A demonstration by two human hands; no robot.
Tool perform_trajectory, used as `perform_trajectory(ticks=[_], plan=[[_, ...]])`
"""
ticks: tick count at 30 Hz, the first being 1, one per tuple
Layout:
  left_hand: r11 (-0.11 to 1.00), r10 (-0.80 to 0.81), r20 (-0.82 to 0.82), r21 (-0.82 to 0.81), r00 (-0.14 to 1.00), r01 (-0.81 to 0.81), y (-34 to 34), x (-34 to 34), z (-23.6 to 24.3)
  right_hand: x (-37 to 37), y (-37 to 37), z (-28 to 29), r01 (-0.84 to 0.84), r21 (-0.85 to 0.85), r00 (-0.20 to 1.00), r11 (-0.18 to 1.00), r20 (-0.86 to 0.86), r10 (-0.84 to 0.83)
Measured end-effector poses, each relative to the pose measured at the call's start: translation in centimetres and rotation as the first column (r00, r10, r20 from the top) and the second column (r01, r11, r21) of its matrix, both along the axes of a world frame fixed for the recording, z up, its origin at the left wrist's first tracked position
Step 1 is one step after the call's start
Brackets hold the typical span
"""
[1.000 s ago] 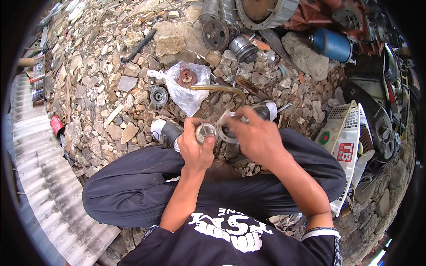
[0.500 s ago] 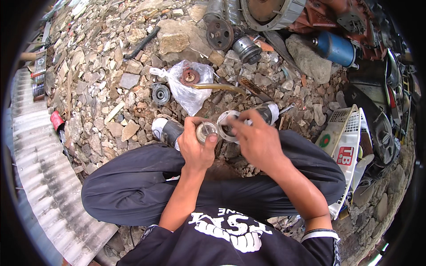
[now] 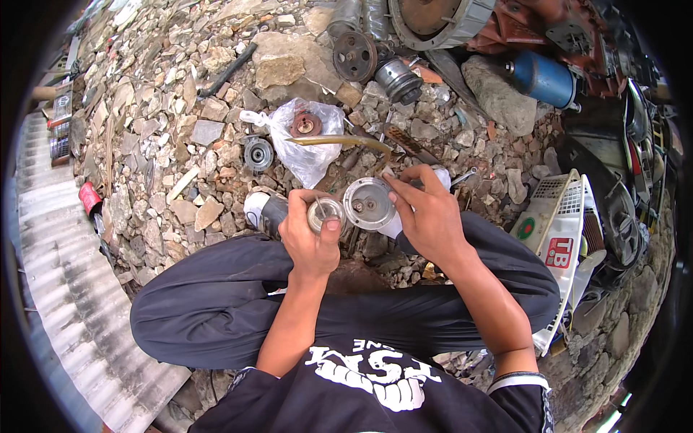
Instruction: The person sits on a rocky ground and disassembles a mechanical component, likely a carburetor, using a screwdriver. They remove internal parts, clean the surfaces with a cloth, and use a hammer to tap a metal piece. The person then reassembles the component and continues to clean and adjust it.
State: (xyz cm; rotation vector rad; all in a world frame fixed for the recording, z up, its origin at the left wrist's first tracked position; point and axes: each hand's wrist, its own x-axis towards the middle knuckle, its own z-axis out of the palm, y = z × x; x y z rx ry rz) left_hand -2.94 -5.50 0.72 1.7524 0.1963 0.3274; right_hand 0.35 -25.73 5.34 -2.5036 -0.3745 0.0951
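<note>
The left hand [image 3: 309,242] is clamped on a small jar [image 3: 325,213], thumb across its rim. The right hand [image 3: 427,216] grips a round metal cover [image 3: 368,204] by its edge, just beside the jar. Both are held above the knees, over rubble [image 3: 180,166]. A plastic bag [image 3: 307,144] lies beyond.

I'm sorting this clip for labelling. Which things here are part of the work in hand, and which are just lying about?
In hand:
- left hand holding a small round metal cup
- right hand holding a round metal disc part

Lying about:
- plastic bag with a rusty round part
- small pulley on the rubble
- blue cylinder
- white plastic crate
- corrugated sheet
</note>
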Motion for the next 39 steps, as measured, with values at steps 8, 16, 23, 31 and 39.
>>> perform_trajectory(ticks=[8, 16, 23, 31, 39], plan=[[1.000, -0.009, -0.014, 0.009, 1.000, 0.009, -0.5, -0.1, 0.5, 0.5, 0.6, 1.4, -0.096, -0.072, 0.995, 0.993, 0.018, 0.097], [0.997, -0.069, -0.046, 0.037, 0.997, 0.071, -1.7, -0.5, 0.3, 0.2, 0.7, 1.6, -0.080, -0.083, 0.997, 0.993, 0.000, 0.080], [0.995, -0.083, -0.032, 0.043, 0.996, 0.084, -1.6, -0.6, 0.1, 0.5, 0.2, 1.8, -0.082, -0.092, 0.997, 0.992, -0.012, 0.081], [0.998, -0.066, -0.037, 0.020, 0.997, 0.067, -1.0, -0.5, 0.2, 0.3, 0.4, 1.5, -0.039, -0.086, 0.999, 0.996, -0.011, 0.039], [0.996, -0.079, -0.044, 0.046, 0.996, 0.081, -0.5, -0.3, 0.2, -0.1, 0.9, 1.0, -0.026, -0.062, 1.000, 0.998, -0.010, 0.025]])
